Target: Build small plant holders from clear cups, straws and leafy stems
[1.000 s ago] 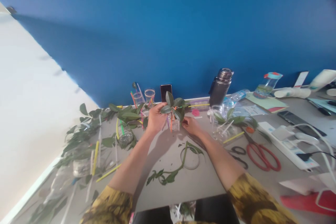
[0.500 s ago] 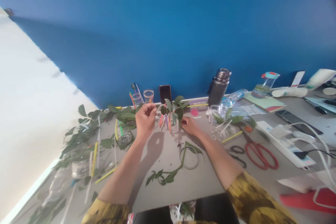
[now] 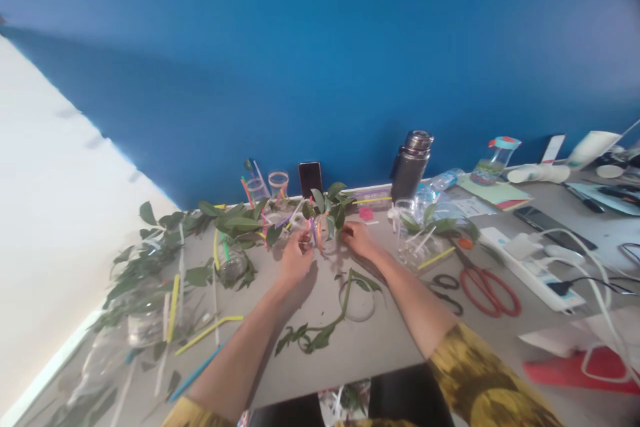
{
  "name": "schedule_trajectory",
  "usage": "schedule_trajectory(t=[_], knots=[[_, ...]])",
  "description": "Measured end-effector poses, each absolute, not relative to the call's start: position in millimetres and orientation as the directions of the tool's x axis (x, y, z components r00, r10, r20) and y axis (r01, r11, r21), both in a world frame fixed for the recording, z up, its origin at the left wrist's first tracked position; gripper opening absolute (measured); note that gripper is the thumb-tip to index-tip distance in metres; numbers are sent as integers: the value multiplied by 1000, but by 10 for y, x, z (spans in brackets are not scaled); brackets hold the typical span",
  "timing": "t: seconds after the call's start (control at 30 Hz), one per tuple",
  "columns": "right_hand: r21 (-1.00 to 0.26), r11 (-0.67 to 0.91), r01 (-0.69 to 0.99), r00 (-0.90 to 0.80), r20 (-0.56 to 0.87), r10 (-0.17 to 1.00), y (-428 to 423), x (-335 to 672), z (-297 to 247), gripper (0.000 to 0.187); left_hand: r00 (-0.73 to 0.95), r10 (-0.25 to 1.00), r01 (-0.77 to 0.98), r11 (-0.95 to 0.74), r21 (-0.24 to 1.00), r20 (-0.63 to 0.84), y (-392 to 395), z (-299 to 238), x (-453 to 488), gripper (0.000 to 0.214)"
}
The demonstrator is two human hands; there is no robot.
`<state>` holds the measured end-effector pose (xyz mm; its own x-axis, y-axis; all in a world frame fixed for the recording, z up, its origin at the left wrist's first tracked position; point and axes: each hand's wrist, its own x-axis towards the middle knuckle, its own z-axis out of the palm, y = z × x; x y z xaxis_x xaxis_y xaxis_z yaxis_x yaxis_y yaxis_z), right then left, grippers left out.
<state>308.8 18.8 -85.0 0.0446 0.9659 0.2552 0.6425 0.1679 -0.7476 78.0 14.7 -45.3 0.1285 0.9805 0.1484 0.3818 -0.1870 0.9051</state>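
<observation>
A clear plastic cup holding leaf sprigs and colourful straws stands between my two hands. At its left side is my left hand, its fingers bent against the cup and the thumb lower down. My right hand curls its fingers at the cup's right side; their tips are partly hidden. In front of the cup lies a cut green stem with leaves, beside a clear ring.
Leafy branches and loose straws cover the left side. A dark flask and a phone stand near the blue wall. Right are red-handled scissors, a white power strip with cables, and another cup with leaves.
My left hand has come down from beside the leaves to the cup's lower left side. My right hand stays by the cup. The view has shifted slightly.
</observation>
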Motion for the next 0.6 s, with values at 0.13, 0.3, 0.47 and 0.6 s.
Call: schedule_trajectory(t=[0.13, 0.3, 0.47, 0.6], knots=[[-778, 89, 622, 267, 317, 910, 211, 3139, -830, 19, 160, 968, 408, -244, 880, 194, 109, -528, 783, 47], [-746, -176, 643, 528, 264, 807, 264, 3345, -704, 24, 206, 949, 416, -306, 856, 239, 52, -590, 817, 34], [-725, -375, 578, 644, 122, 755, 331, 3456, -648, 28, 228, 947, 443, -307, 843, 225, 39, -585, 800, 32], [-751, -418, 512, 686, 63, 725, 370, 3480, -628, 26, 182, 968, 459, -239, 856, 173, 70, -609, 796, 37]])
